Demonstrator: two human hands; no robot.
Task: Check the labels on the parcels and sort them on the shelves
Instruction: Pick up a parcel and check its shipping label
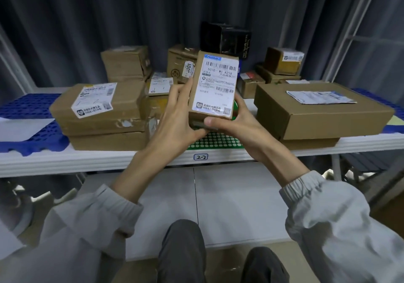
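I hold a small brown parcel (215, 86) upright in front of me, its white barcode label facing the camera. My left hand (175, 116) grips its left edge and bottom corner. My right hand (234, 123) grips its lower right side, thumb across the bottom front edge. The parcel hovers above the white shelf (131, 158) marked 2-2, over a green perforated mat (214, 141).
Several cardboard parcels lie on the shelf: a labelled stack (98, 112) at left, a large flat box (321, 112) at right, smaller boxes and a black box (225, 39) behind. Blue perforated mats (28, 108) cover the shelf ends. Grey curtain hangs behind.
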